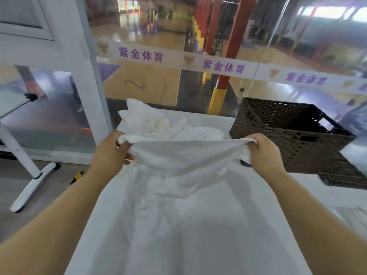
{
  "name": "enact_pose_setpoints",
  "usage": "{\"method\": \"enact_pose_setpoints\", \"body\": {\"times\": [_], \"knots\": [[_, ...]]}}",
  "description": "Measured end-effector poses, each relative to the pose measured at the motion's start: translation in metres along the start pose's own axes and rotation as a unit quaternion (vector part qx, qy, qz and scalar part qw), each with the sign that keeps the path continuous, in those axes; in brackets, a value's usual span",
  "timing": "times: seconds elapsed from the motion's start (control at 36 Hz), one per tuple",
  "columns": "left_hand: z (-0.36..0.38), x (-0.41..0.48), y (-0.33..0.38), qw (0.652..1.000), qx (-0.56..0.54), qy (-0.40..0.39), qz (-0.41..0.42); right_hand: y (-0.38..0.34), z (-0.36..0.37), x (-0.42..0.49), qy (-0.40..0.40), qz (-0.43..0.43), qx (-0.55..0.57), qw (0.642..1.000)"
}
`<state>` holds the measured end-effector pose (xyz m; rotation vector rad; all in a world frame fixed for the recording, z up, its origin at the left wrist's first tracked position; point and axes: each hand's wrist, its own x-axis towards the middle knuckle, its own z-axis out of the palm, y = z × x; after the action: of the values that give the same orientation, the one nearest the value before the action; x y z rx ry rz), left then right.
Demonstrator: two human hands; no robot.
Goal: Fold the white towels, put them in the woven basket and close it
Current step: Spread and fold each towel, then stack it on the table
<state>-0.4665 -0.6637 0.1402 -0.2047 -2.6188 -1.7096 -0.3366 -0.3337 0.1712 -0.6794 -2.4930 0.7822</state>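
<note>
A white towel (pixel 186 155) hangs stretched between my two hands above the white-covered table (pixel 178 235). My left hand (pixel 111 149) grips its left corner and my right hand (pixel 264 151) pinches its right corner; the towel's lower part sags in folds onto the table. Behind it lies a crumpled heap of more white towels (pixel 151 122). The dark brown woven basket (pixel 294 139) stands open on the table's right side, just beyond my right hand. Its inside is hidden from here, and I see no lid.
A glass wall with a white banner of purple lettering runs right behind the table. A white frame post (pixel 93 86) stands at the back left. On the floor at left is a white stand leg with a caster (pixel 33 175).
</note>
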Motion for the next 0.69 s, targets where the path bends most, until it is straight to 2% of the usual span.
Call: {"method": "enact_pose_setpoints", "body": {"times": [0.11, 0.25, 0.36, 0.44, 0.61, 0.69], "knots": [[0.003, -0.004, 0.035, 0.998, -0.047, -0.014, 0.046, -0.004, -0.04, -0.008, 0.025, 0.023, -0.034, 0.999], [0.0, -0.01, 0.086, 0.992, -0.082, -0.004, 0.095, -0.016, -0.097, -0.008, 0.068, 0.003, -0.055, 0.996], [-0.012, -0.02, 0.14, 0.986, -0.072, 0.036, 0.143, -0.035, -0.154, -0.002, 0.114, -0.032, -0.083, 0.989], [-0.023, -0.036, 0.186, 0.981, -0.048, 0.075, 0.17, -0.053, -0.201, -0.003, 0.155, -0.064, -0.054, 0.984], [-0.04, -0.087, 0.27, 0.954, -0.114, 0.137, 0.239, -0.084, -0.289, -0.015, 0.243, -0.109, -0.041, 0.963], [-0.046, -0.118, 0.306, 0.935, -0.151, 0.179, 0.267, -0.097, -0.332, -0.034, 0.283, -0.151, 0.01, 0.947]]}}
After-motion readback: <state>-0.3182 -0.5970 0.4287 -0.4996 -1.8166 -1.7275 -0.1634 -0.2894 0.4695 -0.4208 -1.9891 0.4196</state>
